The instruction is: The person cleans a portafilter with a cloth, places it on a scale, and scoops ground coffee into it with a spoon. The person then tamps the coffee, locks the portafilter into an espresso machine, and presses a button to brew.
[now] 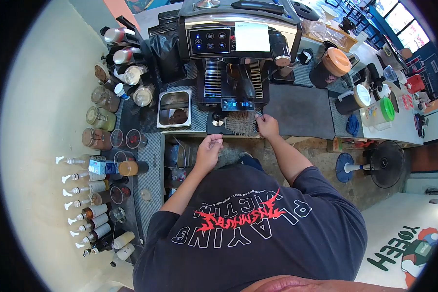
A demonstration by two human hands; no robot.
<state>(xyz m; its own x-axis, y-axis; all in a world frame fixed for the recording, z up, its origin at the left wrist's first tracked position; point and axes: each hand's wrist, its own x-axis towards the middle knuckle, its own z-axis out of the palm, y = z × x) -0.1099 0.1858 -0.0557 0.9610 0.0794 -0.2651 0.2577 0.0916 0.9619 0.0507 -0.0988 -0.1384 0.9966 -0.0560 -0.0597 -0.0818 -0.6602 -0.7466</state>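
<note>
My left hand (209, 149) hangs just in front of the counter edge, fingers curled together; whether something small is between them I cannot make out. My right hand (267, 126) rests at the counter's front edge, closed beside a grey-brown cloth (241, 123) and touching or nearly touching its right end. A round metal tamper (218, 119) stands left of the cloth. Behind them, the espresso machine (209, 42) has a portafilter (245, 85) locked in, above a lit digital scale (238, 104) on the drip tray.
A steel container (174, 109) sits left of the machine. Jars (100, 118), syrup bottles (93, 210) and plastic cups (128, 168) line the left counter. On the right are a dark mat (298, 109), lidded pitchers (332, 65) and a blue cloth (353, 125). A fan (385, 164) stands lower right.
</note>
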